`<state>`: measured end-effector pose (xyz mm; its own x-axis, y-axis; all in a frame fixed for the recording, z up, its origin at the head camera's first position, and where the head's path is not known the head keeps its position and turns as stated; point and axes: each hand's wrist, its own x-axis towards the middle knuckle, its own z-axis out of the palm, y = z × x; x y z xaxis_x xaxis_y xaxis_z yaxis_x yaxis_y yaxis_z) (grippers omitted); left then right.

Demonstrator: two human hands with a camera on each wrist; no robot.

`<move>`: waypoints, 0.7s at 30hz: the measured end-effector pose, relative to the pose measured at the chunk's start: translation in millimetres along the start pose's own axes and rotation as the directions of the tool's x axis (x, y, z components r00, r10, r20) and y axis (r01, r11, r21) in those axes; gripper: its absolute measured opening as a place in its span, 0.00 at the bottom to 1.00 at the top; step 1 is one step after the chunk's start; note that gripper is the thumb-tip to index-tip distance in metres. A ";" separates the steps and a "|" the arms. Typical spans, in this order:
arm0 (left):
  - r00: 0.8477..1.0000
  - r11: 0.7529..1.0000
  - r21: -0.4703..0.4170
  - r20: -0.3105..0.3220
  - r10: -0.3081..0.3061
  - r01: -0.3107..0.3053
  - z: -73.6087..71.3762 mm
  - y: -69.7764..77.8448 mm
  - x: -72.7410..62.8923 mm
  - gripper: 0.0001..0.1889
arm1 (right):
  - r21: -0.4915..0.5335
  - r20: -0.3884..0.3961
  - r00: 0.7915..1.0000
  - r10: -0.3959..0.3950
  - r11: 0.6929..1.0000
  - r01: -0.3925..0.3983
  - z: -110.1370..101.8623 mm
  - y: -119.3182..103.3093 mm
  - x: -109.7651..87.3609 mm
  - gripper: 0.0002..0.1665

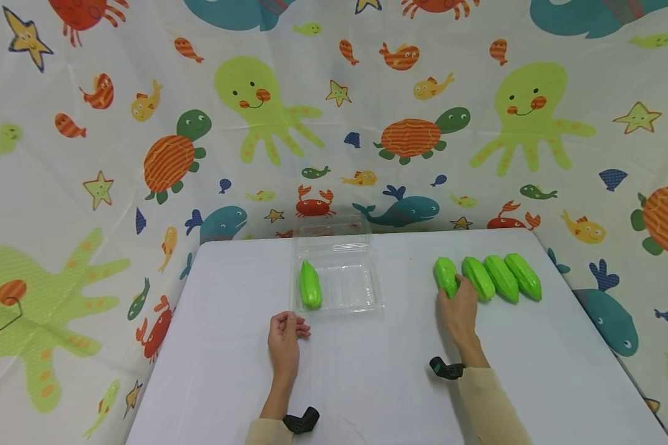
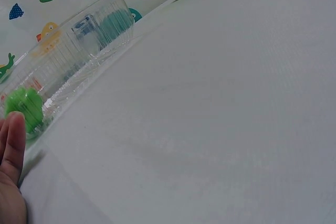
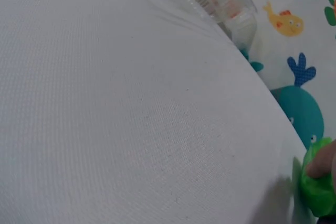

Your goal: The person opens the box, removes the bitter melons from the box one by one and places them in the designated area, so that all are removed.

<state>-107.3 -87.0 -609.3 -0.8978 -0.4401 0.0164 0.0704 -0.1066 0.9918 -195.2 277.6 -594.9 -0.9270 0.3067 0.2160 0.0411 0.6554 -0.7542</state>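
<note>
My right hand (image 1: pixel 461 309) grips a bright green, ridged star fruit (image 1: pixel 445 275) at the left end of a row; in the right wrist view a finger lies across the star fruit (image 3: pixel 317 192). Just right of it are three more green star fruits (image 1: pixel 501 278), side by side and slanted. A clear plastic clamshell box (image 1: pixel 347 287) stands at the back middle, its lid (image 1: pixel 334 238) raised against the backdrop. Inside, along its left wall, lies one star fruit (image 1: pixel 310 286). Close to the box's front left corner, my left hand (image 1: pixel 285 340) is loosely curled and holds nothing.
A white cloth covers the table (image 1: pixel 362 371). Behind its back edge hangs a curtain (image 1: pixel 345 154) printed with sea animals, which also runs down both sides. Each wrist carries a black camera band (image 1: pixel 446 368).
</note>
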 end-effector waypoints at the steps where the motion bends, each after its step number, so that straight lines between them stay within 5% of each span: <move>1: 1.000 1.000 0.000 0.003 0.009 -0.009 0.6 3.7 -1.5 0.13 | -0.002 -0.001 1.000 0.000 1.000 0.000 -0.5 0.8 0.2 0.32; 13: 1.000 1.000 0.007 0.008 0.006 -0.006 1.6 11.5 -3.4 0.11 | -0.045 -0.016 1.000 -0.013 0.999 0.013 -4.4 7.8 3.7 0.32; 21: 1.000 1.000 0.005 0.000 -0.002 0.002 -2.5 -15.9 6.0 0.14 | -0.080 -0.028 0.999 -0.016 0.997 0.014 -5.3 5.6 4.0 0.32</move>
<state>-112.7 -90.2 -625.3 -0.8981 -0.4395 0.0148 0.0667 -0.1030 0.9924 -196.7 286.2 -595.0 -0.9166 0.3154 0.2456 0.0581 0.7129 -0.6988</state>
